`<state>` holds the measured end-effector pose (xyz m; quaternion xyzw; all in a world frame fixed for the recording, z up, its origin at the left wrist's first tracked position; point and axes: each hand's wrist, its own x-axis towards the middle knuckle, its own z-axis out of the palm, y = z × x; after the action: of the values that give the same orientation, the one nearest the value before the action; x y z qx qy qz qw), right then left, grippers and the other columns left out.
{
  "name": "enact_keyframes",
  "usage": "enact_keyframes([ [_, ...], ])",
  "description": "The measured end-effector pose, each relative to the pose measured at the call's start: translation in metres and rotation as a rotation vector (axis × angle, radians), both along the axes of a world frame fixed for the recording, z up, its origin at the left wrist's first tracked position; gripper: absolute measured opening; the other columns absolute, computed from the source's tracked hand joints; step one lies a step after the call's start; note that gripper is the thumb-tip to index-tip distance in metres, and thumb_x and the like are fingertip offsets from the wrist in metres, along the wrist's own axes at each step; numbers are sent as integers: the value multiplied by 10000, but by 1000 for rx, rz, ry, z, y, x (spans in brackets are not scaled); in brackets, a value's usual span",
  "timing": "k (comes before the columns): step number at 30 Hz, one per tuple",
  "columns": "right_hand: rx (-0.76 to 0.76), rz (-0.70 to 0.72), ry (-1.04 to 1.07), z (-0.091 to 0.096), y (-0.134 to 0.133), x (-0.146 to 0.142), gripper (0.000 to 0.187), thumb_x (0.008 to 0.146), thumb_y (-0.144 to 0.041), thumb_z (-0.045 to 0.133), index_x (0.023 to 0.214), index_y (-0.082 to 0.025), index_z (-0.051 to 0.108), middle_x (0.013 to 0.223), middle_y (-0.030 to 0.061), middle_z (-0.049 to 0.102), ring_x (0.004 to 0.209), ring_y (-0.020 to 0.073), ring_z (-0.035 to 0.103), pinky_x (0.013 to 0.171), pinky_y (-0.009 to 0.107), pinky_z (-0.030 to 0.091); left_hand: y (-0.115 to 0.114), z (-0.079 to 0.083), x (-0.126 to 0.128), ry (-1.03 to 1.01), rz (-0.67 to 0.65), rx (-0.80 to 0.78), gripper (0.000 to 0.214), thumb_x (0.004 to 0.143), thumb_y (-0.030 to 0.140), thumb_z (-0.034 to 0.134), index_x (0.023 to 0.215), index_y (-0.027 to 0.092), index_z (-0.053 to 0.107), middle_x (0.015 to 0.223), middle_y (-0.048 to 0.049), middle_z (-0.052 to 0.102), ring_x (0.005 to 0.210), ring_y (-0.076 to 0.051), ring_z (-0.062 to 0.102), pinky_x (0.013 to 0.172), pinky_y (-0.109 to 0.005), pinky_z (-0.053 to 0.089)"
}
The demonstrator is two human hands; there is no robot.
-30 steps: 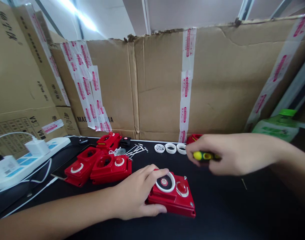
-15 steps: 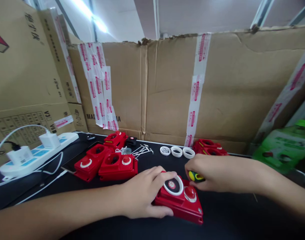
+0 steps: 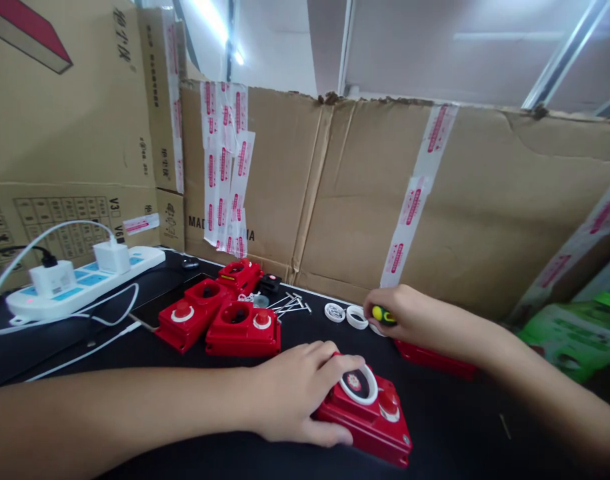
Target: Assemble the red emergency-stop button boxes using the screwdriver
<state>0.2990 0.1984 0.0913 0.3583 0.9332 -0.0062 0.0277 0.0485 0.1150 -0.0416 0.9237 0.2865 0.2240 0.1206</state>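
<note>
On the black counter [image 3: 485,427], seen from the head camera, the left hand [image 3: 295,393] clamps a red plastic switch box with a white-ringed dial [image 3: 367,413] at the near edge. The right hand [image 3: 409,317] is closed around a yellow-and-green-handled screwdriver [image 3: 383,315] above loose white plastic rings [image 3: 355,317]. A slipping tip could likely scatter those rings, or the box might skid off the edge.

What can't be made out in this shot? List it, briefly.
1. Screwdriver: only the yellow-green handle end shows; the right hand covers the rest in the head view.
2. Red box behind the right forearm: mostly hidden by it.
3. Red button box: its left side is covered by the left hand.
4. Green package: blurred, label unreadable.
</note>
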Motion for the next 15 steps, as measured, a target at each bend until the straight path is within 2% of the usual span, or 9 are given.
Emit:
enact_keyframes([
  [2,20,-1,-14,-6,20,-10,122,1029,-218,668,1077,-147,754,1027,90,790,920,210,739,861,387,602,1,-1,0,-5,2,4,944,961,621,784,1676,197,337,1447,-240,608,1317,-446,660,1114,-617,566],
  [5,18,-10,-46,-23,49,-24,282,1060,-398,712,1230,-174,728,1205,77,763,1029,218,748,920,442,644,2,-2,0,-13,-3,21,947,959,630,782,1671,187,343,1443,-241,612,1309,-445,662,1120,-617,561],
  [7,13,-18,-47,-33,63,-31,343,1056,-415,718,1311,-186,708,1297,93,742,1080,234,745,934,457,651,2,-2,0,-12,-15,34,949,958,641,774,1666,177,346,1452,-245,610,1310,-445,659,1131,-619,553],
  [10,41,-26,17,-39,73,-35,368,1049,-410,728,1335,-180,697,1308,98,736,1083,239,744,925,457,652,3,-2,0,11,-6,41,956,959,652,764,1673,182,334,1452,-238,611,1302,-437,667,1125,-603,563],
  [12,95,-22,125,-34,69,-30,333,1054,-439,713,1255,-173,709,1201,75,747,1004,214,737,884,428,642,3,-2,0,22,11,42,961,962,659,758,1677,179,332,1437,-239,620,1283,-434,679,1106,-594,576],
  [14,151,1,268,-25,57,-20,322,1073,-492,656,1021,-178,704,951,23,710,827,174,673,795,371,591,4,-3,0,12,3,49,970,957,678,751,1675,173,339,1432,-243,627,1280,-440,682,1105,-594,576],
  [15,169,23,342,-19,48,-15,399,1089,-520,598,859,-197,648,800,0,635,726,161,595,740,350,538,4,-4,-1,2,-8,54,978,951,695,746,1675,177,340,1438,-241,629,1283,-442,681,1108,-596,573],
])
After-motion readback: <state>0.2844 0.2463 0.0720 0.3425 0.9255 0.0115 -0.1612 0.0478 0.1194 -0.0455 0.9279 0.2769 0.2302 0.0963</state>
